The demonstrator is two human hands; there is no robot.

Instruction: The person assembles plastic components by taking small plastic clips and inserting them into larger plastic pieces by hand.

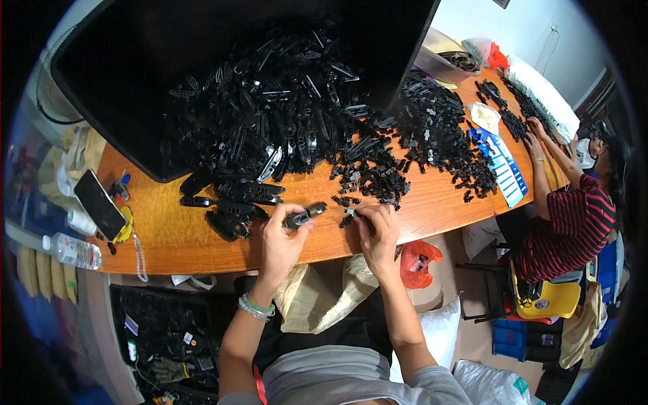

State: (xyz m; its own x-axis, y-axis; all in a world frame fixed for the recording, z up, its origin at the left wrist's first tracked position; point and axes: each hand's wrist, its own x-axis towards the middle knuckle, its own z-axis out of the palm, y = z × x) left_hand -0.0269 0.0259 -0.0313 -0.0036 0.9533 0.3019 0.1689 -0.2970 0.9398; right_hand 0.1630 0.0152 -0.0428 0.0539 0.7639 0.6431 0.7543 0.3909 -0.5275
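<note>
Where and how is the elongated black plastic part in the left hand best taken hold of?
Probably by its free end, pinched from the right: the elongated black plastic part is slim and slants up toward the right, while the left hand holds its lower left end.

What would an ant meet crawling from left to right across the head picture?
Phone, string of beads, person's left hand with a black plastic piece, person's right hand, blue-and-white sheet, co-worker's hands.
</note>
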